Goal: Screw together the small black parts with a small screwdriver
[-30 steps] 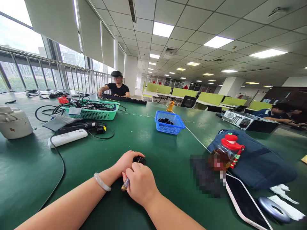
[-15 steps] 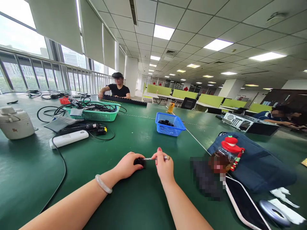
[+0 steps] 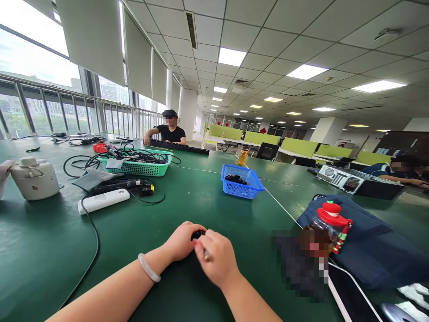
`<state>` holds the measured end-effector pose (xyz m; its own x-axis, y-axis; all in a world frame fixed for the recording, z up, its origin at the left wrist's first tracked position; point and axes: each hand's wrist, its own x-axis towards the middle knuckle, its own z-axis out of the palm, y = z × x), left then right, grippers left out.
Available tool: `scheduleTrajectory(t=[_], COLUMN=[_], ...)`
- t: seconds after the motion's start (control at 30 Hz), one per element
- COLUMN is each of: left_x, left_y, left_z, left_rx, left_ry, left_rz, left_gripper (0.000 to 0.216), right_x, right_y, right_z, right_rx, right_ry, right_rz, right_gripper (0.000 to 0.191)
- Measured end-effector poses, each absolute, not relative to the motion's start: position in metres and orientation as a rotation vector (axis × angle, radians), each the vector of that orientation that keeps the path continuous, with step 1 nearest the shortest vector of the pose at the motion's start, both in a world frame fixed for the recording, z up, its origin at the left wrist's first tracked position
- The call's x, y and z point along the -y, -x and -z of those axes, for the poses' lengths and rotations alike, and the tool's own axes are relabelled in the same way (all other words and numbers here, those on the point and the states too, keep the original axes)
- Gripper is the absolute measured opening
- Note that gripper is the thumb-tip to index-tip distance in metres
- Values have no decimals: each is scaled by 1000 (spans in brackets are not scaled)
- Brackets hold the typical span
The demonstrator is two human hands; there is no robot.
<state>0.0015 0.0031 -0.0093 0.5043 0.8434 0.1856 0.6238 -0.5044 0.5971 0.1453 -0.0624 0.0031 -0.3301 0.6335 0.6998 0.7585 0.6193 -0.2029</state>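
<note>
Black part (image 3: 197, 234) sitting lower centre; left hand (image 3: 181, 241) clamping it, apparently steadying it for tool (image 3: 207, 257) right hand (image 3: 219, 256) is gripping.

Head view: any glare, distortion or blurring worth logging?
Head view: daylight bleaches the window; wide-angle stretch distorts the edges; pixelation masks the dark item beside the red-lidded jar; the black piece in the left hand shows little detail.

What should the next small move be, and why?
Perhaps ease the slim tool slightly toward the small black piece: the right grip holds it close by, while the left grip holds that piece; tip contact is hidden.
</note>
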Motion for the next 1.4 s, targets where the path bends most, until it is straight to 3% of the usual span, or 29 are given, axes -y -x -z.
scheduleTrajectory(t=[0.13,0.57,0.7,0.93,1.03,1.4], left_x=[-9,-6,-7,-5,-5,-5], left_y=[-1,0,0,1,1,0], left_z=[9,-5,-1,-5,-6,-1], left_rx=[-1243,-1203,-1243,-1287,-1302,-1297], left_ry=[-2245,-2183,-2174,-2123,-2107,-2100], left_rz=[-586,-634,-646,-583,-583,-612], left_gripper=[44,45,41,42,40,38], right_x=[70,56,55,37,35,51], right_y=[-126,-147,-149,-172,-177,-162], right_z=[5,-7,-5,-1,-2,-4], right_rx=[2173,1962,1884,1344,1289,1839], right_ry=[1091,1009,1054,1185,1158,1007], right_rz=[501,472,264,-456,-561,-157], right_gripper=[33,45,44,55,59,46])
